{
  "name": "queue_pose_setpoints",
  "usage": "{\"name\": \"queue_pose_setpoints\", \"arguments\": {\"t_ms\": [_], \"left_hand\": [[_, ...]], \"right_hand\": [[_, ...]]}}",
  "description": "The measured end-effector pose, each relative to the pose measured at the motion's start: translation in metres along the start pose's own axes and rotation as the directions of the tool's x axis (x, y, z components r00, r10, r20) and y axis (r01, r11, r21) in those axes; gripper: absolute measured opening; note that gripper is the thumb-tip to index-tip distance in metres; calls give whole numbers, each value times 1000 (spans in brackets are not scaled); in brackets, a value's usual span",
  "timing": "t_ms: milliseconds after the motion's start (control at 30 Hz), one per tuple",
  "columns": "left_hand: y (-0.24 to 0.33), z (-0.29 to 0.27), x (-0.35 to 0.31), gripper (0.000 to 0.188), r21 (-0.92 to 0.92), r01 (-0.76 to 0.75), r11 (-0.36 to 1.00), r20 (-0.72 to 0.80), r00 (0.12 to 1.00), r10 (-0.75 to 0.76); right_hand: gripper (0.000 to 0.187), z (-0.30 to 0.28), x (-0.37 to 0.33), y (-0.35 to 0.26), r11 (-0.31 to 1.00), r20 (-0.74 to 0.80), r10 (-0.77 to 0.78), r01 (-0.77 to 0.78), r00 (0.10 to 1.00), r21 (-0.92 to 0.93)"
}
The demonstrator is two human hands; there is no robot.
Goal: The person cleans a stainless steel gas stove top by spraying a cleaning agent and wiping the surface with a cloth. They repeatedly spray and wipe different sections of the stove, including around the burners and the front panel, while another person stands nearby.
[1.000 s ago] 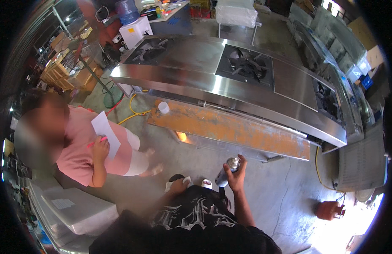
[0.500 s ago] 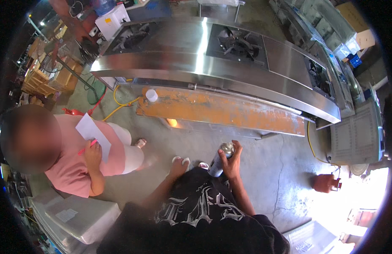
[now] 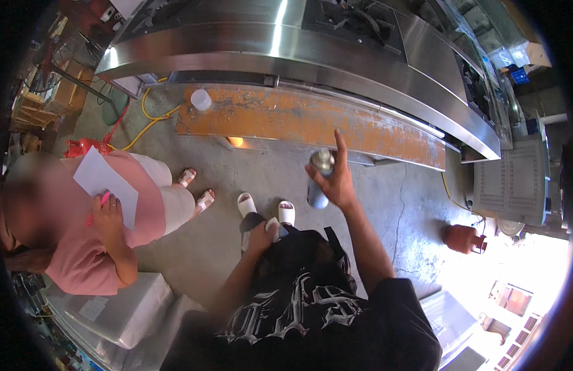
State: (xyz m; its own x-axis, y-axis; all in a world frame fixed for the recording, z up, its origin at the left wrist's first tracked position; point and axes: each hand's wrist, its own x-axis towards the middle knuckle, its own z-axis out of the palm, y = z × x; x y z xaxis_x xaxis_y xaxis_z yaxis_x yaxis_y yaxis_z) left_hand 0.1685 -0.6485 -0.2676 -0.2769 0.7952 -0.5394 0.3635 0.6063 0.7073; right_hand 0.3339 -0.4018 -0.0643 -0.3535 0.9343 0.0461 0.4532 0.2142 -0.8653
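Note:
My right hand [image 3: 337,179] is closed around a spray can [image 3: 317,195], its index finger raised away from the metal top. The can is upright, in front of the worn orange shelf [image 3: 311,117] below a stainless-steel stove [image 3: 237,55]. Close to my body, my left hand [image 3: 260,238] is closed on a small white item [image 3: 272,229] that looks like a folded cloth or paper; its kind is unclear. A white round cup [image 3: 200,99] sits at the shelf's left end.
At my left stands a person [image 3: 113,204] holding white paper [image 3: 107,185] and a pink marker [image 3: 98,207]. Wrapped boxes [image 3: 119,309] sit at lower left. A reddish gas cylinder [image 3: 462,238] lies on the floor at right. A yellow hose [image 3: 152,123] runs by the stove's left end.
My right hand has risen toward the shelf with the spray can, its index finger now lifted off the top. My view has tilted down, showing my feet and the white item in my left hand.

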Motion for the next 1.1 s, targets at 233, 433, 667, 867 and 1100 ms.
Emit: {"name": "queue_pose_setpoints", "arguments": {"t_ms": [233, 433, 667, 867, 1100], "left_hand": [[9, 4, -16, 49, -162, 18, 987, -70, 997, -30], [4, 10, -18, 49, -216, 49, 975, -119, 990, -77], [28, -17, -14, 55, -230, -16, 973, -252, 967, -43], [119, -75, -24, 100, 129, -386, 914, -262, 875, 407], [170, -106, -15, 79, 37, -457, 888, -201, 868, 455]], "right_hand": [[118, 4, 83, -16, 998, 0, -39, 39, 999, -53], [120, 13, 122, -21, 990, -17, -79, 76, 997, -121], [117, 14, 83, -21, 992, 36, -123, 123, 992, 3], [118, 23, -1, -31, 988, 288, 11, -55, 958, 146], [115, 35, -15, -74, 985, 530, -115, 25, 840, 173]]}}
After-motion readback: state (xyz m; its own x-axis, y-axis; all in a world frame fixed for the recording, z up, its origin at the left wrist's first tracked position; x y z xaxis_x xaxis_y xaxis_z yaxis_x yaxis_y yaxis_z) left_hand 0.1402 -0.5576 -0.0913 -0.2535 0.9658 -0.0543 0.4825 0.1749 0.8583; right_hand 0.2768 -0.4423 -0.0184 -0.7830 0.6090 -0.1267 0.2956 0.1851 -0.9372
